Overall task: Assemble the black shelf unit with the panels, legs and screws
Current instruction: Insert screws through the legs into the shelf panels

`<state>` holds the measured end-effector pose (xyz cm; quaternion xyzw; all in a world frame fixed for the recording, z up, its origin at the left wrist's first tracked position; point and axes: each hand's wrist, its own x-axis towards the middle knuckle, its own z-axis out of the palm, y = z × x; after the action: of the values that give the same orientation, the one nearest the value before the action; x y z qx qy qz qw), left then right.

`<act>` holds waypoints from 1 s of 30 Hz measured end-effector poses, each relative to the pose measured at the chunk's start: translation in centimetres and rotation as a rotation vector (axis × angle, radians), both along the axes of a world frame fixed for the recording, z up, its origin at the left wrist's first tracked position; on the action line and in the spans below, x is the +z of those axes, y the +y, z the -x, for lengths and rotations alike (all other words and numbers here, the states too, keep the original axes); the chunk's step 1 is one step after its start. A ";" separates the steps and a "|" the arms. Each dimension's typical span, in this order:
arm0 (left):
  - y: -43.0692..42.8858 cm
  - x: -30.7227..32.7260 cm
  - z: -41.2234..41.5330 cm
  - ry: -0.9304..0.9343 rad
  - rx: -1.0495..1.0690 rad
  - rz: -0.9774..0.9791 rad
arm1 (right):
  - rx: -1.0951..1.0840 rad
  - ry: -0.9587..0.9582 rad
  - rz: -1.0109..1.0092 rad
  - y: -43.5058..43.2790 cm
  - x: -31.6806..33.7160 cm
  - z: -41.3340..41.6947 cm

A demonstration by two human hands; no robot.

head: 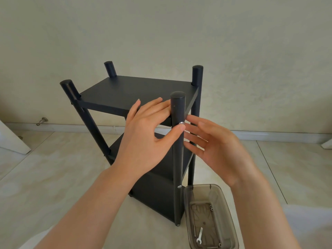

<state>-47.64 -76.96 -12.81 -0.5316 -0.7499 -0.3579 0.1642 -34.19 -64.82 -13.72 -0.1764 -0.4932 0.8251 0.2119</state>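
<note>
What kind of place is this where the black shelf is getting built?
Probably a room in a home. You can see a shiny tiled floor, a plain wall with a baseboard along the bottom, and a metal door stop near the edge of a white door.

Soft, even daylight, faint shadows, sharp focus, wide-angle bending toward the edges.

Your left hand (143, 133) covers the top panel's (136, 90) front edge and much of the middle shelf (161, 168). The tray (199, 186) runs off the bottom edge; its screws (211, 207) are too small to count.
</note>
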 end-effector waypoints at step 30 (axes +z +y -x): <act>1.6 -1.7 -0.8 0.145 0.066 -0.113 | 0.225 -1.290 -0.629 3.8 -38.5 0.0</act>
<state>-46.83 -75.32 -14.50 -0.5208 -0.7318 -0.3548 0.2597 -34.23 -61.04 -52.23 -0.5069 -0.7491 0.3927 -0.1665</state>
